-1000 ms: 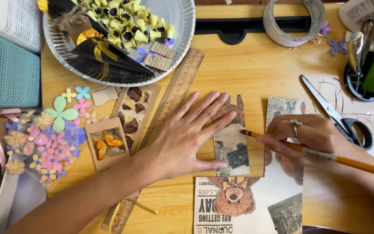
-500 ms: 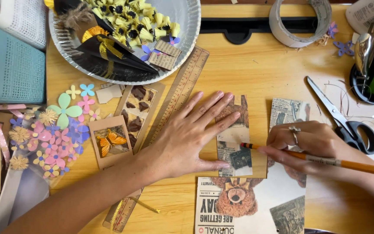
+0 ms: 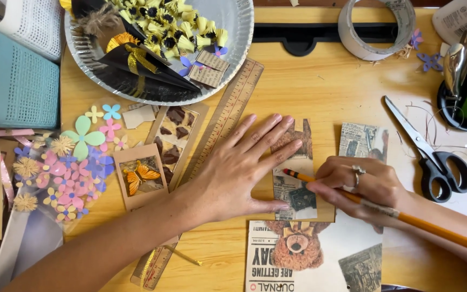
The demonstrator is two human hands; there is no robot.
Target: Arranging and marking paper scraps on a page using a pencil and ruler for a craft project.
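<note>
The left hand (image 3: 239, 167) lies flat and unclenched, fingers spread, pressing down on a small collage card (image 3: 294, 186) of brown paper pasted with newsprint scraps and dark pictures. The card sits on the yellow wooden tabletop (image 3: 320, 86), near the front edge, with its lower edge overlapping a larger printed sheet showing a teddy bear (image 3: 297, 246).

The right hand (image 3: 360, 184), a ring on one finger, is clenched around an orange pencil (image 3: 406, 216), its tip touching the card just under the left fingertips. Another newsprint clipping (image 3: 364, 141) lies just behind the right hand.

A wooden ruler (image 3: 220, 135) runs diagonally under the left wrist. To its left lie a brown card with a butterfly picture (image 3: 140, 176), a longer card with dark brown shapes (image 3: 173, 135), and a scatter of pastel paper flowers (image 3: 77, 162).

At the back, a foil plate (image 3: 233, 32) holds small yellow paper flowers and black paper cones. A roll of tape (image 3: 377, 27) stands to its right. Black-handled scissors (image 3: 433, 154) lie closed at the right, well apart from the hand. A teal basket (image 3: 17, 81) sits at the far left.
</note>
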